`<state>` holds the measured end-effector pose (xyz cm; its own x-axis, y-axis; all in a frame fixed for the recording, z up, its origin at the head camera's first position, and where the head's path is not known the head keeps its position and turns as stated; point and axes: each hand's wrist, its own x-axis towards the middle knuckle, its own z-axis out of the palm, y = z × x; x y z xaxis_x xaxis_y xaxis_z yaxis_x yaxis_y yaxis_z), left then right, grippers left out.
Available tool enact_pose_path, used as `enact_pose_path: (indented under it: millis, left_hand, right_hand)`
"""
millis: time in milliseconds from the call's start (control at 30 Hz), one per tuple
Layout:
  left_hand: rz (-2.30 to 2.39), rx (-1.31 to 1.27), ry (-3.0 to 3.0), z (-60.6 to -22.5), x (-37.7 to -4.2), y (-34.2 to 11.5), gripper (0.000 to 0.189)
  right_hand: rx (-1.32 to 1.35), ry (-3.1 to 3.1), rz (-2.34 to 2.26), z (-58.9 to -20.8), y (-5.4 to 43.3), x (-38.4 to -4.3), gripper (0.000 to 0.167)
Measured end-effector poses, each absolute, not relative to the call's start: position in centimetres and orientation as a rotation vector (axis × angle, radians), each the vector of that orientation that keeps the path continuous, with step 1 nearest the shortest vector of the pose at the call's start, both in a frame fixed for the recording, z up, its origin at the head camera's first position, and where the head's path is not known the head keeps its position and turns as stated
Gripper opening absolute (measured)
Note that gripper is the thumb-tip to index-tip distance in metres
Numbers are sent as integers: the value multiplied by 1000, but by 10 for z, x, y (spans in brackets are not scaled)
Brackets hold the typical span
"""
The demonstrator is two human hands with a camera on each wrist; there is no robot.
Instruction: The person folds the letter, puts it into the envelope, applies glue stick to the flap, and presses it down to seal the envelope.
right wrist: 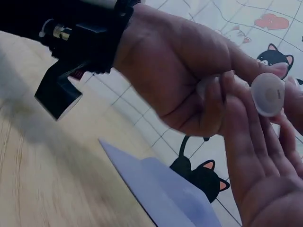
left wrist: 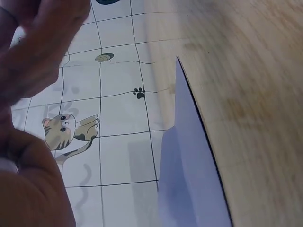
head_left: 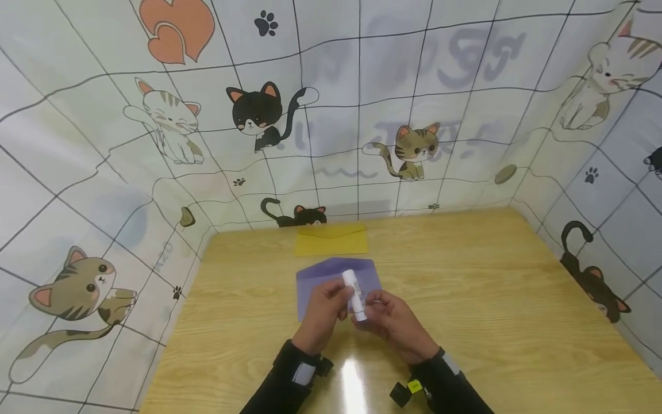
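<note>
A white glue stick (head_left: 355,294) is held above a purple envelope (head_left: 315,280) that lies on the wooden table (head_left: 465,299). My left hand (head_left: 326,313) grips the stick's upper part with curled fingers. My right hand (head_left: 390,319) pinches its lower end. In the right wrist view the stick's round white end (right wrist: 268,94) shows between both hands, with the purple envelope (right wrist: 161,189) below. The left wrist view has blurred fingers (left wrist: 33,52) and the envelope's edge (left wrist: 189,161).
A yellow envelope (head_left: 331,240) lies farther back near the wall. Cat-patterned cloth (head_left: 155,126) encloses the table on the left, back and right. Bare wood stretches to both sides of the hands.
</note>
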<state>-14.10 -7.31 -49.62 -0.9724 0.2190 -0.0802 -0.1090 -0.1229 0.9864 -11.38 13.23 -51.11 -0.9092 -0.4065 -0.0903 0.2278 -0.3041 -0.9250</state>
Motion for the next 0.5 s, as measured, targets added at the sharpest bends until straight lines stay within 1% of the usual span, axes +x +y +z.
enact_pose_path:
  millis: [133,233,267,333,433,500]
  left_hand:
    - [2210,54,2140,-495,-137,-63,25]
    - [2213,3,2220,-495,-137,-59,27]
    - [2227,6,2193,-495,-138,-60,26]
    - [2246,20,2096,-495,-140,-65,24]
    - [2213,110,1945,-495,-143,-76,23]
    - [2180,185,1903,-494,-145,-82,26]
  right_hand:
    - [-80,1970,-2213,-507,119,-112,26]
    - [-53,2300,-2059,-505,112,-114,37]
    - [-91,2321,-2034,-505,112,-115,37]
    - [-202,2179,-2057,-505,116,-115,29]
    - [-362,1744,-2138,-508,129,-115,15]
    - [-402,1528,-2153,-510,136,-115,11]
